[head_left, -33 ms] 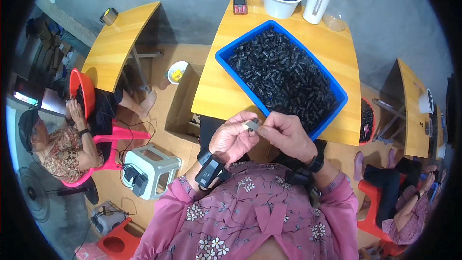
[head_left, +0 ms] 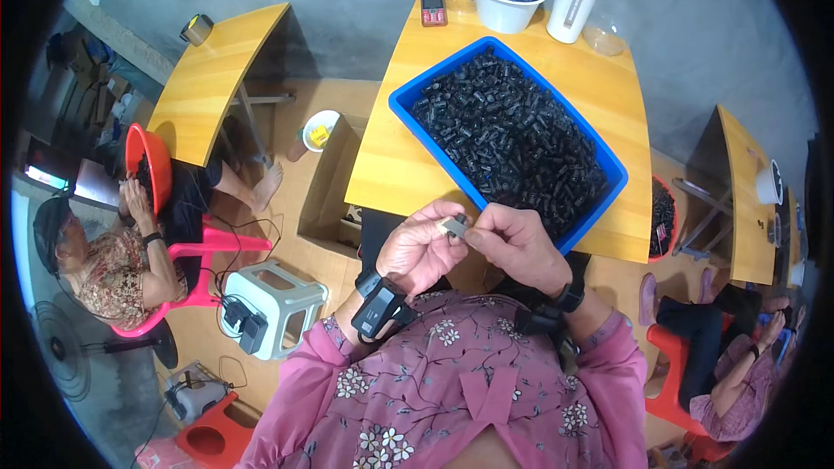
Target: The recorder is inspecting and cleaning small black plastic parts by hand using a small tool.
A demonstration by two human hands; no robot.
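Note:
Just in front of my chest, at the near corner of the blue tub, my two hands meet fingertip to fingertip. A small black part [head_left: 460,219] is pinched in my left hand [head_left: 417,249], its palm turned up and partly in view. My right hand [head_left: 525,246] comes in from the other side, thumb and index finger closed on a small flat grey piece [head_left: 454,227] that lies against the black part. The fingers cover much of both, so their exact kind cannot be made out. The blue tub [head_left: 434,147] on the table holds a heap of small black plastic parts [head_left: 512,130].
On the wooden table [head_left: 382,152] stand a white bowl [head_left: 508,16] of black parts, a white bottle [head_left: 573,2] and a red phone [head_left: 433,9]. A cardboard box [head_left: 326,200] and pale stool [head_left: 276,304] are at left. Co-workers sit on both sides.

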